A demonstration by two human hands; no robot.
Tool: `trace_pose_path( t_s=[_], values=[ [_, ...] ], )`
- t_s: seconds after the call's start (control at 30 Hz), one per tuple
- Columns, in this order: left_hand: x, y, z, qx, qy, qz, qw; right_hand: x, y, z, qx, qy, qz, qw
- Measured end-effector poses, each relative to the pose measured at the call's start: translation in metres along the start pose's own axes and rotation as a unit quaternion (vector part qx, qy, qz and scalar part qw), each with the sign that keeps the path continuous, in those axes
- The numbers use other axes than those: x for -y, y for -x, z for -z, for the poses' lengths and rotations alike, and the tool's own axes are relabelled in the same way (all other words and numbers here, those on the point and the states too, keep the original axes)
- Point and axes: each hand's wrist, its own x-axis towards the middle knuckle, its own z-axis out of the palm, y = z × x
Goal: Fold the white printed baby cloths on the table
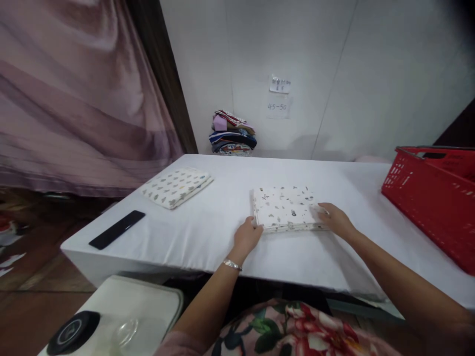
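Note:
A folded white cloth with a small scattered print [285,207] lies on the white-covered table [200,242]. Its near left corner is gripped by my left hand [248,236], which wears a silver bracelet. My right hand [336,219] pinches the cloth at its right edge. Further left on the table rests another folded white cloth with a grey cloud-like pattern [178,187].
A black phone [117,230] lies at the table's left edge. The red basket [434,198] stands at the right. Folded fabrics [233,136] are stacked by the wall. A pale container [148,306] with a black round object [74,332] is at lower left.

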Motion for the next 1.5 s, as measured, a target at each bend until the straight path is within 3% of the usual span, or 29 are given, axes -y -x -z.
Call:
trace_pose_path(
  t_s=[0.17, 0.3, 0.4, 0.53, 0.6, 0.7, 0.83, 0.9, 1.07, 1.2, 1.5],
  values=[
    [-0.028, 0.000, 0.013, -0.074, -0.118, -0.145, 0.980, 0.042, -0.013, -0.022, 0.003, -0.046, 0.125, 0.991],
    [-0.034, -0.016, 0.001, -0.031, -0.142, -0.251, 0.957, 0.051, -0.022, -0.043, 0.070, 0.005, 0.129, 0.989],
    [-0.018, -0.026, -0.016, 0.013, -0.152, -0.245, 0.958, 0.048, -0.018, -0.051, 0.104, 0.058, 0.121, 0.986],
    [-0.001, -0.027, -0.027, 0.008, -0.131, -0.240, 0.962, 0.047, -0.011, -0.049, 0.122, 0.076, 0.120, 0.982],
    [-0.002, -0.026, -0.023, 0.033, -0.122, -0.228, 0.965, 0.048, -0.015, -0.045, 0.144, 0.066, 0.109, 0.981],
    [-0.020, -0.032, -0.011, 0.071, -0.108, -0.202, 0.971, 0.054, -0.034, -0.041, 0.159, 0.051, 0.103, 0.981],
    [-0.055, -0.066, -0.003, 0.016, -0.126, -0.216, 0.968, 0.069, -0.076, -0.041, 0.102, 0.073, 0.118, 0.985],
    [-0.063, -0.090, -0.006, -0.012, -0.140, -0.222, 0.965, 0.071, -0.097, -0.046, 0.078, 0.093, 0.114, 0.986],
    [-0.040, -0.132, -0.024, -0.015, -0.148, -0.135, 0.980, 0.049, -0.123, -0.067, 0.092, 0.117, 0.058, 0.987],
    [-0.022, -0.136, -0.033, -0.027, -0.135, -0.128, 0.982, 0.033, -0.121, -0.078, 0.084, 0.125, 0.054, 0.987],
    [-0.024, -0.134, -0.031, -0.035, -0.081, -0.132, 0.987, 0.037, -0.119, -0.076, 0.085, 0.120, 0.052, 0.988]
  ],
)
